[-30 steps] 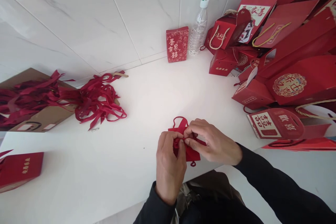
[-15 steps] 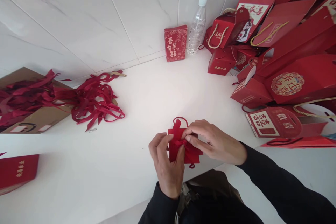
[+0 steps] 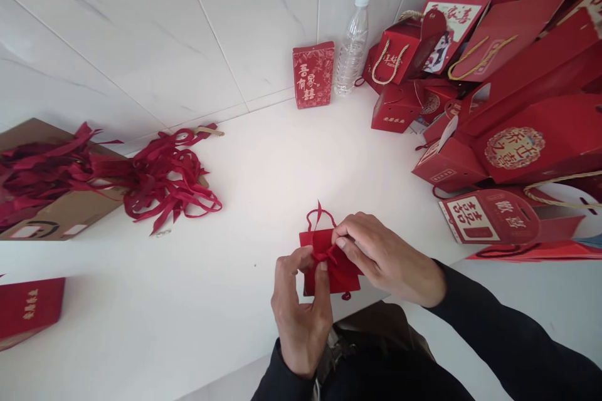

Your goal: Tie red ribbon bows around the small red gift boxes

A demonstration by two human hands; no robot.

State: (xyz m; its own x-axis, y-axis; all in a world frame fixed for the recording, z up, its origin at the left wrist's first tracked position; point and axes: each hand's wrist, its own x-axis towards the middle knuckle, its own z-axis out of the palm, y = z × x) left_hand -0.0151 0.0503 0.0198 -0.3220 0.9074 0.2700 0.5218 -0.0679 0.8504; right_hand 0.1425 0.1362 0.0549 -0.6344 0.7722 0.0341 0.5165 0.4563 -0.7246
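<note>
A small red gift bag [image 3: 345, 282] lies flat near the table's front edge, its cord handle pointing away from me. On top of it is a red ribbon [image 3: 324, 254] tied in a bow or knot. My left hand [image 3: 303, 301] reaches in from the left, thumb and index finger pinching the ribbon's left side by the knot. From the right, my right hand [image 3: 380, 254] has thumb and fingertips closed on the ribbon's right loop. One ribbon end stands up past the bag's top edge. The fingertips partly cover the bow.
A cardboard box [image 3: 94, 213] spilling dark red ribbons [image 3: 174, 182] stands at the left, with a red box [image 3: 32, 307] nearer me. Against the wall are a red printed box [image 3: 314, 75] and a plastic bottle [image 3: 352, 50]. Red gift boxes [image 3: 517, 144] crowd the right.
My left hand's fingers have shifted in closer around the knot, and my right hand has moved slightly right. The ribbon's upper end now stands up, thin and pointed, instead of lying broad.
</note>
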